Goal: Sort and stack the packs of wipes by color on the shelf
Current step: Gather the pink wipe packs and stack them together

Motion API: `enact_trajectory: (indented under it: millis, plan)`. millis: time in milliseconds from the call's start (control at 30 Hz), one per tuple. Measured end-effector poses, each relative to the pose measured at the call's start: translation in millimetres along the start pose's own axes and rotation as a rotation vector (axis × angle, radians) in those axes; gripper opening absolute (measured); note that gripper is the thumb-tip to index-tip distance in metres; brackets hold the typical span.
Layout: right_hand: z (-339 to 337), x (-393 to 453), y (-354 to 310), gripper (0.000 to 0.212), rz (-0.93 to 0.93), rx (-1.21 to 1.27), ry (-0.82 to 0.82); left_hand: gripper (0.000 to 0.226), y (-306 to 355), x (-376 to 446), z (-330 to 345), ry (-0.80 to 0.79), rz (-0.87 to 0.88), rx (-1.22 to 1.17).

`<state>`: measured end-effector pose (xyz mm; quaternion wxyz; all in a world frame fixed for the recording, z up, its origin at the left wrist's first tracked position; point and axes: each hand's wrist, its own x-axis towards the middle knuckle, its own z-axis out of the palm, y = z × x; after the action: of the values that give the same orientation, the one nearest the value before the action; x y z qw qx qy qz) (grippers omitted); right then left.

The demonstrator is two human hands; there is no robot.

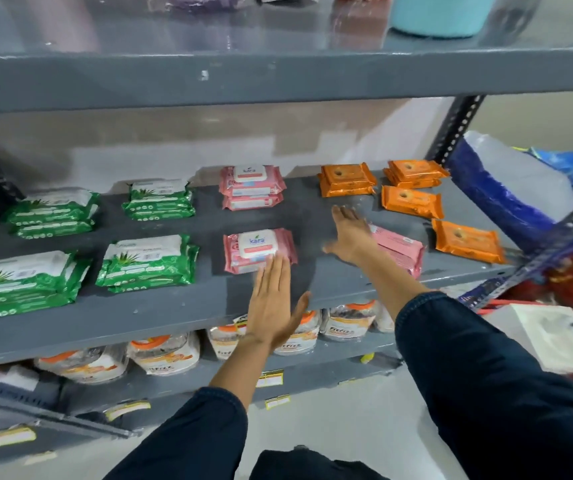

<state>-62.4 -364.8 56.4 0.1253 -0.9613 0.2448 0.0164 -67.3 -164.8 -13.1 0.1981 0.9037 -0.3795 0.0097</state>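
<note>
You see a grey shelf [160,306]. Green packs [146,261] carry white tops and a leaf print. Pink packs [259,251] have white lids with teal lettering. Orange packs [347,179] are plain orange. Your sleeves [479,368] are dark navy. The bucket [441,13] above is turquoise.

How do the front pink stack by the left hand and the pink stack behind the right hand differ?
The left pink stack lies label-up and square, fully visible; the right pink stack shows no label, sits skewed, partly hidden by the right hand. The left hand touches the left one. Both are pink.
</note>
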Motion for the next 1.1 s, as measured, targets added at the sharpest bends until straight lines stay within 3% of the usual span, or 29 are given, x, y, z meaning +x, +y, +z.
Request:
enact_trajectory:
  millis: [200,433,600,700,800,900,1000,1100]
  plan:
    - [-8,-11,53,0.107,0.122,-0.083,-0.067,0.094,35,12,20,-0.158,0.221,-0.042]
    - [1,-9,74,0.105,0.113,-0.116,-0.143,0.076,39,29,30,-0.244,0.186,0.116]
    - [0,-12,79,0.086,0.129,-0.108,-0.036,0.076,37,34,40,-0.291,0.179,0.235]
    - [-6,-10,79,0.062,0.194,0.159,0.045,0.075,35,35,44,-0.277,0.188,0.244]
    - [-22,-4,76,0.044,0.330,0.709,0.116,0.077,35,36,43,-0.272,0.177,0.192]
    - [-32,-1,77,0.037,0.469,1.209,0.087,0.075,35,35,42,-0.284,0.180,0.206]
    - [-27,-5,91,0.038,0.584,1.334,0.066,0.074,35,36,41,-0.305,0.186,0.251]
    - [-14,-16,110,0.037,0.736,1.174,0.101,0.076,35,37,42,-0.330,0.179,0.252]
